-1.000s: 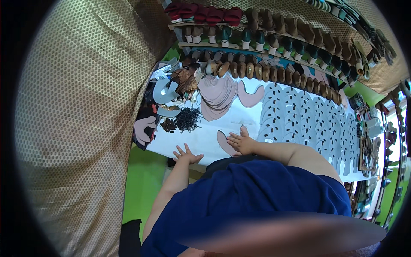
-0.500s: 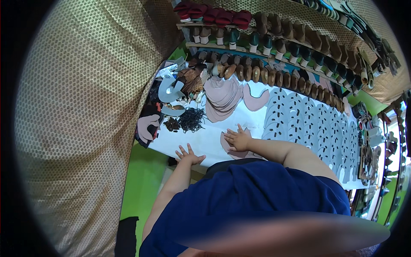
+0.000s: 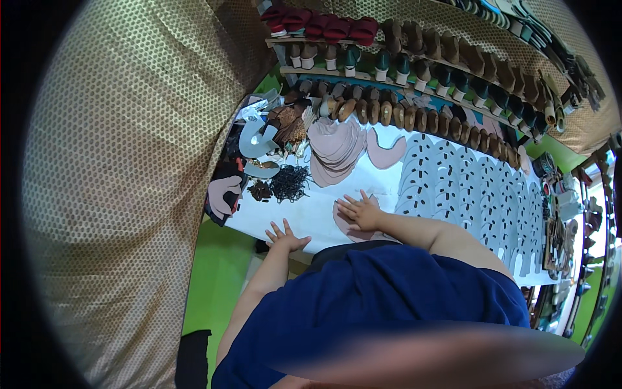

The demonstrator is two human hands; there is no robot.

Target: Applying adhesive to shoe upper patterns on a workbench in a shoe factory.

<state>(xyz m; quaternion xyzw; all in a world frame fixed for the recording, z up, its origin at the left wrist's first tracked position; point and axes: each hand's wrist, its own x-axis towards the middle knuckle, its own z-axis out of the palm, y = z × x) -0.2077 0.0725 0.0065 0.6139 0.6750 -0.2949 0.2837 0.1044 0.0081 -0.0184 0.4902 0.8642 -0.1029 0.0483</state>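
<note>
My right hand point(image 3: 362, 211) lies flat with fingers spread on a pink curved cut piece point(image 3: 343, 223) at the table's near edge, covering part of it. My left hand point(image 3: 286, 238) rests open on the white tabletop point(image 3: 304, 219) beside the edge, holding nothing. Ahead of the hands is a fanned stack of similar pink pieces point(image 3: 334, 152), and to its right lies a single pink U-shaped piece point(image 3: 387, 153). A tangle of thin black strips point(image 3: 289, 182) and a small dark brown heap point(image 3: 260, 190) sit beyond my left hand.
Rows of overlapping grey pieces with small black tabs point(image 3: 447, 188) cover the table's right side. Pale blue-grey curved pieces point(image 3: 254, 139) and pink pieces point(image 3: 222, 193) lie at the left. Shoe shelves point(image 3: 414, 91) stand behind; a patterned curtain point(image 3: 129, 194) hangs at the left.
Both hands stay almost where they were, the right one still flat on the pink piece. The view has shifted very slightly.
</note>
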